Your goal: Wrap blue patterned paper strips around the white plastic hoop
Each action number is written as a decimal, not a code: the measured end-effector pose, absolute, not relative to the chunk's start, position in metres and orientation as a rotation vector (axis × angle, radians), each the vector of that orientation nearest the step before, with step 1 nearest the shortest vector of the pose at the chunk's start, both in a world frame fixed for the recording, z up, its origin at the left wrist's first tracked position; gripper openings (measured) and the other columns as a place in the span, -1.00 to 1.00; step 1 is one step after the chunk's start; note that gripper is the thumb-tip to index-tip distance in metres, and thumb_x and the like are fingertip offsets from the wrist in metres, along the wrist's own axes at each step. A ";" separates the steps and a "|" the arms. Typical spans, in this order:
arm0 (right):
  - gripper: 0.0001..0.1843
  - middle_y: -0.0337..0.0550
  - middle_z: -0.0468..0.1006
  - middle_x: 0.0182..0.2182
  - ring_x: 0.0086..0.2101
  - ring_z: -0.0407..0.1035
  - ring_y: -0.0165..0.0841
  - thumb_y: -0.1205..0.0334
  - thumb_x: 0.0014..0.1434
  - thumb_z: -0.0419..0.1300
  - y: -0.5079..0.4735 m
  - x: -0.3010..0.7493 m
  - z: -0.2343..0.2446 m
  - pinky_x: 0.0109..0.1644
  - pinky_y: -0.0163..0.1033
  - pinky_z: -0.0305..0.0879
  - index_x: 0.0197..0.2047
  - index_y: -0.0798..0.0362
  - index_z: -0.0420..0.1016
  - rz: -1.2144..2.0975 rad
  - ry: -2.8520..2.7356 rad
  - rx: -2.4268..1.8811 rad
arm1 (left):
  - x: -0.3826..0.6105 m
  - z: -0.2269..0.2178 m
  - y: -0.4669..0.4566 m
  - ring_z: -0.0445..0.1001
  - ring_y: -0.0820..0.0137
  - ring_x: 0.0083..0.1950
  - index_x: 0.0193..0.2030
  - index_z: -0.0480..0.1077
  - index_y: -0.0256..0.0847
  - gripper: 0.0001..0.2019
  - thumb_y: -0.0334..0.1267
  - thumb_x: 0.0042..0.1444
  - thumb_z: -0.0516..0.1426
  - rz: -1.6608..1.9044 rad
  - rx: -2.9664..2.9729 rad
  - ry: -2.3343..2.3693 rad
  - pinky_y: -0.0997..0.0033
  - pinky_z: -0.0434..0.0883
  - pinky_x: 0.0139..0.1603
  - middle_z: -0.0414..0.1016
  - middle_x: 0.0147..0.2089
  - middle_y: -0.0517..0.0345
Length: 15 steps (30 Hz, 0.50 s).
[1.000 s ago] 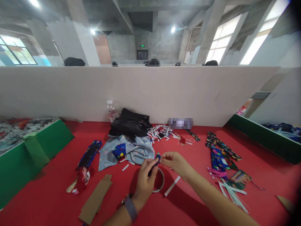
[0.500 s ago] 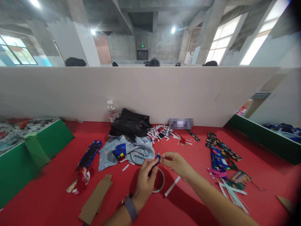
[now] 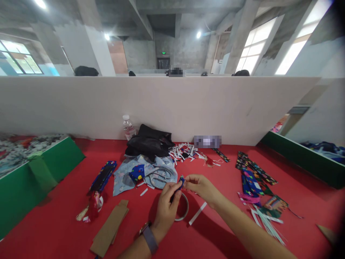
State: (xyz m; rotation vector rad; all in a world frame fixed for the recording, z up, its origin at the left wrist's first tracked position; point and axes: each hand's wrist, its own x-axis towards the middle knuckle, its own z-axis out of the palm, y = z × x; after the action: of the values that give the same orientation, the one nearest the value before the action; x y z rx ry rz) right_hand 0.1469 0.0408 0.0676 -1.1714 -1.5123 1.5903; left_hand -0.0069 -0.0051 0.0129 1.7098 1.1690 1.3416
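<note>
1. A narrow blue fabric piece [image 3: 181, 180] is held up just beyond the tape roll [image 3: 187, 213], between both hands.
2. By the left hand [image 3: 167, 207], at the near left of the tape roll and partly covering it, the piece is gripped; this grip is closed, with the fabric clasped between thumb and fingers.
3. By the right hand [image 3: 202, 187], beyond and to the right of the tape roll, the piece's right edge is pinched; this grip is narrowed to the joined tips of thumb and finger.
4. The tape roll is laid on the red bench [image 3: 64, 233]; a white strip [image 3: 197, 213] is placed just to its right.
5. Beyond the tape roll and to its left, a light-blue cloth [image 3: 122, 181] is spread, with a blue patterned scrap [image 3: 137, 173] and grey looped handles [image 3: 161, 175] resting on it.
6. Farther beyond the tape roll, white paper scraps [image 3: 183, 151] are heaped beside a black bag [image 3: 151, 142].
7. Well left of the tape roll, brown card strips [image 3: 110, 228] are stacked.
8. Well right of the tape roll, dark patterned strips [image 3: 254, 166] and pale strands [image 3: 266, 223] are strewn.
</note>
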 end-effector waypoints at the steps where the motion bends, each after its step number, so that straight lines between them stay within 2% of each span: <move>1: -0.73 -0.34 0.37 -0.57 -0.50 0.20 -0.50 0.04 -0.08 0.25 0.041 0.147 0.067 -0.34 -0.35 0.11 -0.48 0.10 0.45 1.587 -1.512 -1.179 | -0.007 0.013 -0.005 0.35 0.33 0.02 0.06 0.36 -0.13 -0.70 -0.27 0.23 -0.03 1.340 1.712 1.167 0.31 0.29 0.06 0.38 -0.03 0.00; 15: -0.83 -0.35 0.33 -0.59 -0.53 0.16 -0.53 0.16 -0.08 0.21 0.042 0.146 0.068 -0.40 -0.38 0.07 -0.49 0.10 0.41 1.593 -1.512 -1.193 | -0.007 0.012 -0.005 0.35 0.33 0.02 0.05 0.37 -0.14 -0.71 -0.27 0.22 -0.02 1.334 1.715 1.168 0.32 0.29 0.06 0.38 -0.03 0.00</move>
State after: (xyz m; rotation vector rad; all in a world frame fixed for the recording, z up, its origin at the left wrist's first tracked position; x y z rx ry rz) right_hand 0.1458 0.0424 0.0684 -1.1927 -1.5121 1.5931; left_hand -0.0066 -0.0053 0.0122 1.7150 1.1675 1.3340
